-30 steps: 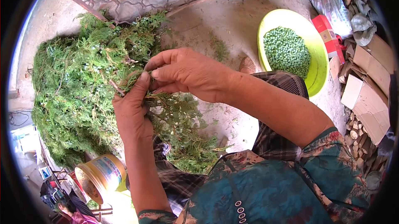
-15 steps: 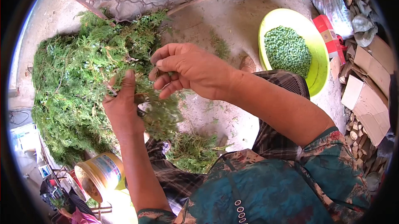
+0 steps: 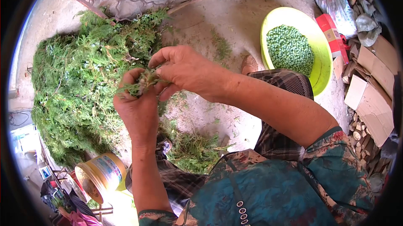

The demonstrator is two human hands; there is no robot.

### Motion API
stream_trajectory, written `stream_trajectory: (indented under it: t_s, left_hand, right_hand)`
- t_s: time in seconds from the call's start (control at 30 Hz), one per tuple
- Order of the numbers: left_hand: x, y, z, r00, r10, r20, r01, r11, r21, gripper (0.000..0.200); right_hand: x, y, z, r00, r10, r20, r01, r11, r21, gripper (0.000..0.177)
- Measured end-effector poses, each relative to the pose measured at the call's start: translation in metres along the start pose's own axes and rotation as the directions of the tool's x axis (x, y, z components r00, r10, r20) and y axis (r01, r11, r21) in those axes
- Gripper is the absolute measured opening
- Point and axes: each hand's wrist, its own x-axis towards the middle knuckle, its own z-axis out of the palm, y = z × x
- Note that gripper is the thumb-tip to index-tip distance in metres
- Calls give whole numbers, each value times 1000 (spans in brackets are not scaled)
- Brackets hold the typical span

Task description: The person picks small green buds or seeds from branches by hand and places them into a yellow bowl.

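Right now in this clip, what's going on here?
A person's left hand holds a green sprig, with the right hand close against it; whether that one grips is unclear. A heap of leafy branches lies at the picture's left, and small green berries sit in a yellow-green basin at the right.

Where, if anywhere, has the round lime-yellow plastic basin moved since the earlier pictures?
No, nowhere: against the red rectangular box, the basin keeps the same place.

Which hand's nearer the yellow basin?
Right. The right hand is apart from the yellow basin, on its picture-left side; the left hand is farther out that way, nearer the leafy pile.
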Motion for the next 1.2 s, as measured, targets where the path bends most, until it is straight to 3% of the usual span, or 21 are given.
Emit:
stream_trajectory:
  t_s: [0.07,0.1,0.17,0.2,0.23,0.33,0.4,0.47,0.5,0.57,0.6,0.67,0.7,0.77,0.87,0.97,1.2]
  left_hand:
    - [8,-8,-5,940,324,-109,-278,910,307,15]
    - [9,-7,-8,940,322,-109,-276,910,308,15]
    - [11,6,-13,948,-95,-303,82,995,-57,12]
    - [16,-3,-21,945,-155,-289,105,978,-182,16]
    - [19,-4,-25,942,-155,-298,104,978,-179,16]
    - [24,-4,-30,893,-435,-114,330,807,-490,23]
    - [26,-5,-29,862,-499,-92,374,748,-548,24]
    - [27,-10,-30,836,-548,-21,426,673,-604,25]
    - [27,-12,-32,833,-552,-23,427,671,-606,25]
    - [28,-16,-34,835,-549,-43,410,672,-617,24]
    - [29,-17,-36,833,-552,-33,417,666,-619,22]
    - [29,-17,-37,826,-561,-55,408,662,-629,22]
    - [29,-17,-38,820,-567,-76,398,660,-637,21]
    - [29,-18,-42,829,-558,-44,394,638,-662,21]
    - [30,-19,-43,817,-574,-59,384,617,-688,22]
    - [27,-18,-42,837,-547,-29,373,610,-699,22]
    - [26,-13,-38,816,-560,-140,319,640,-699,20]
  right_hand:
    - [-1,-3,0,997,46,-61,-46,999,-14,24]
    - [-1,-3,-3,997,47,-61,-48,999,-12,24]
    - [-1,-4,-8,994,84,-67,-80,995,55,18]
    - [-2,-7,-8,995,86,-58,-83,995,56,18]
    - [-4,-11,-7,996,82,-44,-81,996,42,19]
    - [-5,-14,-5,996,86,5,-86,996,-3,25]
    - [-5,-11,-4,995,94,32,-93,995,-35,28]
    - [1,-1,1,980,-188,65,199,904,-378,27]
    - [3,6,2,981,-182,67,194,905,-377,27]
    - [7,18,5,878,-456,143,469,767,-438,21]
    - [6,20,4,881,-451,145,466,769,-437,21]
    - [2,20,3,856,-493,154,434,523,-734,20]
    - [-1,18,3,857,-490,158,434,522,-734,20]
    - [-9,10,7,939,-319,126,256,408,-876,24]
    - [-8,21,8,939,-309,151,249,309,-918,30]
    - [-8,27,12,943,-309,127,231,329,-915,33]
    - [-3,34,15,968,-232,92,178,384,-906,25]
